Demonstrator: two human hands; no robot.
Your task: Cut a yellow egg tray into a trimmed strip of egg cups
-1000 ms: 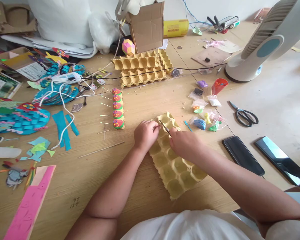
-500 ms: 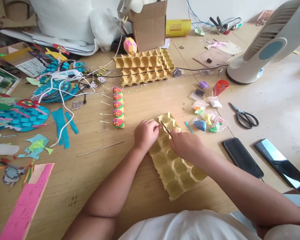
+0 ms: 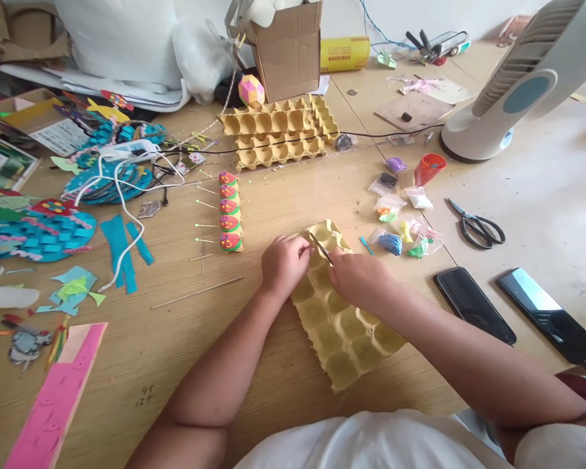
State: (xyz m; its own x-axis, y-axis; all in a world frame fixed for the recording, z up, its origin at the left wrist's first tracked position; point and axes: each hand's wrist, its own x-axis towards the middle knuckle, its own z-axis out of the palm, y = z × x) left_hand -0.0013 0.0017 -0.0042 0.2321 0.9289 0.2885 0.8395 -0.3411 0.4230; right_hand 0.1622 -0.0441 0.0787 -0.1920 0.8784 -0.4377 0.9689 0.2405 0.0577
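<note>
A yellowish egg tray [image 3: 342, 371] lies tilted in front of me, its rows of cups facing up. My left hand [image 3: 284, 264] is closed over its far left edge, thumb and fingers pressed together; what they pinch is too small to make out. From the other side my right hand [image 3: 361, 279] grips a slim dark pointed tool [image 3: 321, 247], whose tip reaches close to my left fingertips above the cups. Its handle is hidden in my fist, so its exact kind does not show.
A row of red and green caterpillar-like egg-cup figures [image 3: 230, 221] stands to the left. Cut egg-tray strips [image 3: 278, 153] lie at the back. Rightward are clay packets [image 3: 389, 243], a red cup [image 3: 428, 169], scissors [image 3: 476, 228], two phones [image 3: 473, 305] and a white fan [image 3: 469, 143].
The view has shifted slightly. My hands keep almost the same pose at the tray's far end, with the tool's tip still by my left fingers.
</note>
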